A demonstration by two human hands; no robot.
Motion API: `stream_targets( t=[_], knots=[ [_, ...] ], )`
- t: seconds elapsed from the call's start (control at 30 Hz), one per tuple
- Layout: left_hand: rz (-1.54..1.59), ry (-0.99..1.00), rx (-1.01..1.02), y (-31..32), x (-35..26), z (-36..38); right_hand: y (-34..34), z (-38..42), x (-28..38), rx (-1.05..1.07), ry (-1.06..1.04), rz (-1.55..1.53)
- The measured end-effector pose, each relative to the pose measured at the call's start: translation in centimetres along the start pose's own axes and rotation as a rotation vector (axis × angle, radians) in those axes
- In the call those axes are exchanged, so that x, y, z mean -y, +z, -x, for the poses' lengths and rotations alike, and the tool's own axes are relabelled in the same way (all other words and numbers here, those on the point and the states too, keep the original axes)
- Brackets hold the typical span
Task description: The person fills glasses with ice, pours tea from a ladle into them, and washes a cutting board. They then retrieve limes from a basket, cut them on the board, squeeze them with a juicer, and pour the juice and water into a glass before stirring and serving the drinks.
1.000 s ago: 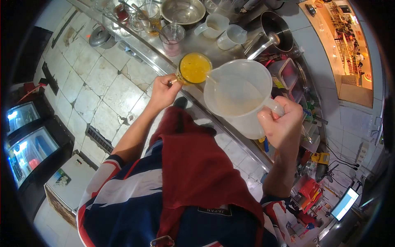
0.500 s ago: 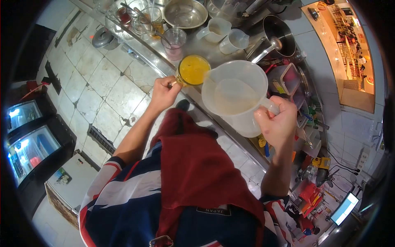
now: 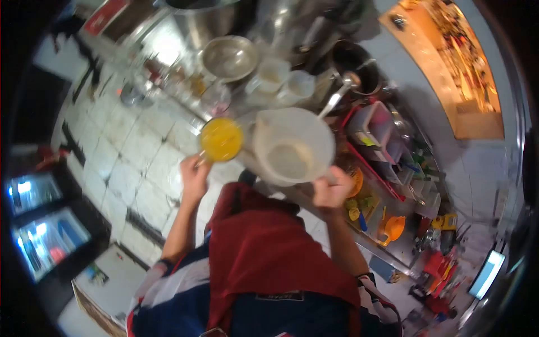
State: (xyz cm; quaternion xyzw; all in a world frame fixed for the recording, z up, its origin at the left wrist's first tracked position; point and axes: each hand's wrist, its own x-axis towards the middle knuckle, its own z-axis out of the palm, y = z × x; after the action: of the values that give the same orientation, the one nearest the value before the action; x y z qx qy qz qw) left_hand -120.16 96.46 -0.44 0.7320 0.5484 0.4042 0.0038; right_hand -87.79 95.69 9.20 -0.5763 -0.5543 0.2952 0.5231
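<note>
My left hand [image 3: 193,177] is closed round the handle of a glass mug [image 3: 222,139], which is filled nearly to its rim with a yellow-orange drink. To the right, my right hand [image 3: 333,190] grips the handle of a large translucent plastic jug [image 3: 323,137]. The jug's spout points left toward the mug, with a small gap between them. I look down into the jug; a pale area shows at its bottom, but blur hides how much liquid is in it. Both vessels are held in front of the red apron [image 3: 264,236], near the counter edge.
On the steel counter stand a metal bowl [image 3: 229,58], two small plastic jugs [image 3: 270,74], a glass with pink contents [image 3: 216,100] and a dark pot [image 3: 356,67] with a ladle [image 3: 336,98]. An orange strainer-like item [image 3: 393,229] lies right.
The view has shifted and blurred. The mug and the jug have moved left in view, and a gap has opened between spout and mug. Both hands keep their hold.
</note>
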Motion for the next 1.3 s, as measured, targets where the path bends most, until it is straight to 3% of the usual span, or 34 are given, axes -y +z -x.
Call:
stream_targets(
  t=[0.03, 0.07, 0.1, 0.13, 0.23, 0.3, 0.33, 0.4, 0.43, 0.47, 0.53, 0.57, 0.6, 0.63, 0.67, 0.7, 0.73, 0.77, 0.83, 0.87, 0.9, 0.93, 0.97, 1.0, 1.03, 1.1, 1.17, 1.23, 1.27, 1.3],
  knots=[
    [0.037, -0.087, 0.085, -0.4, 1.2, 1.6, 1.4, -0.1, -0.9, -0.061, 0.014, -0.023],
    [0.199, -0.205, -0.035, 0.2, 2.6, 3.0, 2.4, -0.4, -1.6, -0.077, -0.035, 0.0],
    [0.271, -0.287, 0.017, -1.4, 3.0, 2.6, 3.4, -0.6, -2.3, -0.091, -0.079, 0.022],
    [-0.11, 0.037, 0.004, -3.3, 1.7, 0.4, 4.7, -0.7, -3.2, -0.116, -0.075, -0.016],
    [0.673, -0.491, 0.007, -4.9, 4.4, 1.4, 8.2, -1.1, -5.8, -0.159, 0.06, -0.164],
    [0.444, -0.353, -0.265, -4.1, 2.6, 0.5, 9.3, -1.8, -7.4, -0.15, 0.003, -0.15],
    [0.446, -0.331, -0.259, -4.5, 3.2, 0.7, 9.9, -1.7, -9.1, -0.107, 0.009, -0.161],
    [1.018, -0.502, -0.195, -5.6, 5.0, 1.2, 9.8, -2.6, -8.5, -0.113, -0.001, -0.179],
    [1.021, -0.489, -0.19, -5.4, 4.9, 1.3, 9.3, -3.2, -8.1, -0.095, -0.013, -0.182],
    [0.883, -0.57, -0.273, -5.0, 4.5, 1.4, 8.4, -3.8, -7.5, 0.09, 0.152, -0.169],
    [0.746, -0.628, -0.364, -5.0, 4.1, 1.1, 4.2, -6.4, -5.1, 0.503, 0.142, 0.216],
    [0.875, -0.551, -0.256, -5.4, 3.9, 0.7, 0.3, -10.3, -1.6, 0.892, 0.146, 0.372],
    [0.998, -0.471, -0.143, -5.6, 3.7, 0.3, -3.2, -15.3, 2.7, 0.925, 0.139, 0.537],
    [0.999, -0.456, -0.152, -5.4, 3.3, 0.2, -4.8, -20.9, 0.6, 0.79, 0.028, 0.582],
    [0.606, -0.408, -0.195, -5.0, 2.6, 0.5, -7.5, -26.7, 1.1, 0.416, 0.01, 0.531],
    [0.212, -0.357, -0.238, -4.4, 1.4, 0.5, -8.7, -31.6, 2.8, -0.112, -0.188, 0.585],
    [0.823, -0.742, -0.492, -4.6, -1.7, -1.7, -10.7, -39.4, -1.4, -0.534, -0.424, 0.72],
    [0.824, -0.726, -0.521, -5.4, -1.9, -2.4, -12.9, -44.1, 0.2, -0.545, -0.44, 0.84],
    [0.748, -0.638, -0.292, -5.6, -2.0, -1.6, -14.6, -52.2, -1.1, -0.787, -0.617, 0.914],
    [0.216, -0.545, -0.415, -4.1, -2.5, -0.4, -14.7, -55.0, -3.8, -0.749, -0.729, 0.967],
    [0.819, -0.72, -0.448, -4.4, -3.1, -0.9, -14.3, -57.5, -6.0, -0.702, -0.836, 1.019],
    [0.726, -0.701, -0.366, -4.7, -3.1, -0.1, -13.4, -58.4, -6.0, -0.671, -0.858, 0.977],
    [0.622, -0.682, -0.261, -5.9, -3.1, 0.6, -12.7, -58.3, -5.8, -0.777, -0.791, 0.971],
    [0.39, -0.657, -0.477, -4.9, -6.3, -2.2, -13.4, -57.4, -5.1, -0.884, -0.708, 0.991],
    [0.273, -0.628, -0.299, -6.0, -5.8, -0.8, -14.8, -56.0, -4.1, -0.994, -0.616, 1.031],
    [0.457, -0.633, -0.515, -5.4, -6.1, -0.1, -17.7, -49.8, -0.4, -0.902, -0.759, 0.932],
    [0.554, -0.598, -0.355, -6.2, -6.5, -0.8, -21.2, -44.2, -0.6, -0.709, -0.808, 0.863],
    [0.496, -0.515, -0.421, -5.6, -8.5, -2.7, -25.4, -37.1, -0.5, -0.57, -0.69, 0.895],
    [0.779, -0.595, -0.373, -6.0, -8.2, -3.3, -27.7, -33.5, 0.0, -0.564, -0.574, 0.907],
    [0.786, -0.542, -0.419, -5.1, -9.5, -4.5, -30.3, -30.1, 0.4, -0.564, -0.469, 0.909]
  ],
)
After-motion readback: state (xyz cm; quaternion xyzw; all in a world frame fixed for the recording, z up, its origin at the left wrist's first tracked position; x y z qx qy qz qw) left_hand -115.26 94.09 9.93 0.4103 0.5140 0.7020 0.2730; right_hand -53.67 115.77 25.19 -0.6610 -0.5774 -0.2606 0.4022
